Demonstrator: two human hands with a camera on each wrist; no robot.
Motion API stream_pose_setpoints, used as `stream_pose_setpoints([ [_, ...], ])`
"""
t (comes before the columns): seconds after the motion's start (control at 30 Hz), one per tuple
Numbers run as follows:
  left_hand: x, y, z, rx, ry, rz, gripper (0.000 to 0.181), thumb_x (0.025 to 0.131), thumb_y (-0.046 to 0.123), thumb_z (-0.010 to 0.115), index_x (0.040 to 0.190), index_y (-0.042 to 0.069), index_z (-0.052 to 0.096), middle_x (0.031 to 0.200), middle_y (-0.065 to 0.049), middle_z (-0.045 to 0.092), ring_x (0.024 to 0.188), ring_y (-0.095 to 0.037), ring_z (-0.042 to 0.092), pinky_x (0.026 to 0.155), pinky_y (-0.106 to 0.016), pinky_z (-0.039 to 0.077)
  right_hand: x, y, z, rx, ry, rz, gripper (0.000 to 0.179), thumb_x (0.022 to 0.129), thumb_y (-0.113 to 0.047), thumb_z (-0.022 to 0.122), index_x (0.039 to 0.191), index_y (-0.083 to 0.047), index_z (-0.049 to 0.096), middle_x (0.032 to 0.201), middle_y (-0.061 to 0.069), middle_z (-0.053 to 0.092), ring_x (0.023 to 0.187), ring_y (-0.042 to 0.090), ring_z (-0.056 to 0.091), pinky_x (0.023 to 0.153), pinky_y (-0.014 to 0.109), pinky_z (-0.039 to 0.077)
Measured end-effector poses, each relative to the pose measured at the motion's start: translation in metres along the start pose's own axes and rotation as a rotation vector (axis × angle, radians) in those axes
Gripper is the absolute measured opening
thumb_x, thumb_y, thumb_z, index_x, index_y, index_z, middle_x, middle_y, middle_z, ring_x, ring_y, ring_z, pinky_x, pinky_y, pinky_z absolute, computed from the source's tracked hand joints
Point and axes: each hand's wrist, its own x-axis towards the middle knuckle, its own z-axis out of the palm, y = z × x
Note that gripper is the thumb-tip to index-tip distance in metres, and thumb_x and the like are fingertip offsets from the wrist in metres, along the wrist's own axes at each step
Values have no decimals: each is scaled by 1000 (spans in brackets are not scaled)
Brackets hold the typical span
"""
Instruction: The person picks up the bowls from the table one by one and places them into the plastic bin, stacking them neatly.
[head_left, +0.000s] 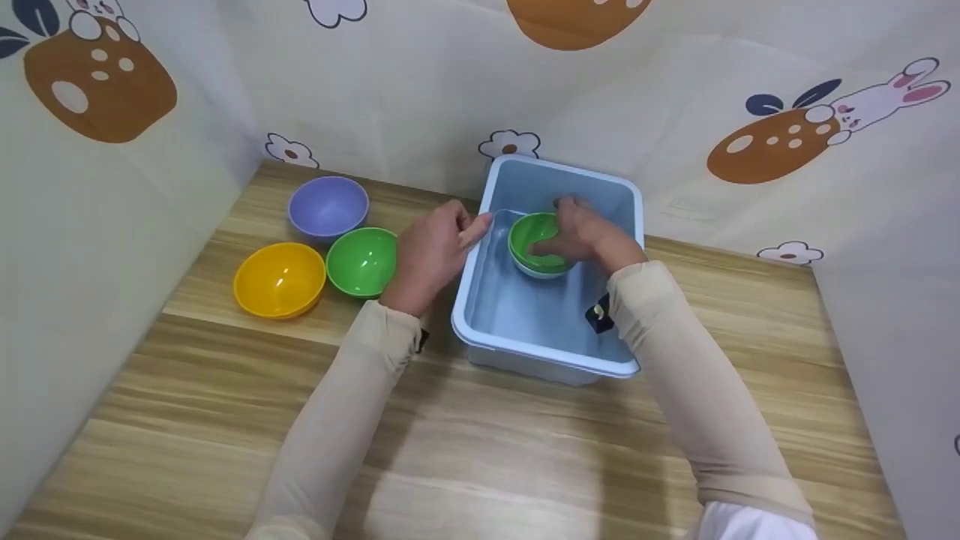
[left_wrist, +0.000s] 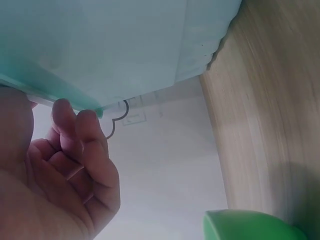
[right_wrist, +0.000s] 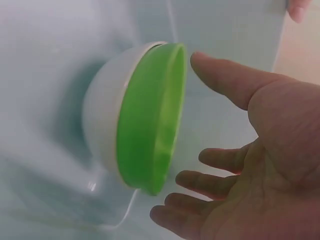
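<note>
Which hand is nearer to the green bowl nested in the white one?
Right. The right hand is over the green bowl, inside the blue bin; the left hand is farther off, at the bin's left rim.

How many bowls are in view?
5: purple bowl, yellow bowl and green bowl on the table, left of the blue tub; inside it, a second green bowl nested in a white bowl. That stack could hide more.

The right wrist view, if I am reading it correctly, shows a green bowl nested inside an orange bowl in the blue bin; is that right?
Not quite: the outer bowl is white, not orange, as the right wrist view shows. The green bowl is indeed nested inside it in the blue bin.
</note>
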Motion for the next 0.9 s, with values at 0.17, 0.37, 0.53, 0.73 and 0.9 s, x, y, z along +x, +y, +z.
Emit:
stream_pose_setpoints([
  [0.17, -2, 1, -2, -6, 44, 37, 47, 101, 56, 52, 96, 11, 63, 80, -5, 62, 74, -21, 58, 62, -31, 42, -2, -1, -8, 72, 28, -16, 93, 96, -42, 66, 159, 4, 16, 163, 27, 27, 152, 39, 30, 126, 53, 26],
  [0.37, -7, -2, -10, -31, 108, 53, 43, 103, 52, 52, 96, 11, 62, 78, -7, 61, 72, -22, 57, 62, -31, 43, -10, -8, -17, 153, 19, -33, 92, 97, -47, 62, 161, -1, 14, 165, 24, 29, 153, 39, 30, 123, 56, 30],
  [0.53, -13, -6, -20, -45, 156, 64, 39, 103, 49, 52, 98, 11, 61, 81, -7, 61, 74, -22, 57, 64, -33, 45, -21, -13, -29, 169, 61, -48, 88, 97, -48, 59, 160, -1, 20, 154, 24, 47, 143, 37, 47, 116, 54, 41],
  [0.73, -21, -13, -37, -61, 196, 34, 38, 102, 48, 54, 101, 11, 61, 88, -8, 63, 80, -24, 57, 72, -35, 49, -36, -8, -47, 179, 97, -19, 83, 99, -48, 56, 160, -3, 23, 150, 21, 51, 132, 35, 56, 112, 54, 45],
  [0.9, -29, -19, -53, -83, 217, 1, 36, 101, 46, 58, 105, 11, 60, 94, -8, 63, 84, -25, 56, 76, -35, 49, -48, 6, -60, 222, 95, 12, 83, 100, -50, 54, 161, -4, 21, 146, 21, 52, 123, 34, 60, 108, 52, 48],
])
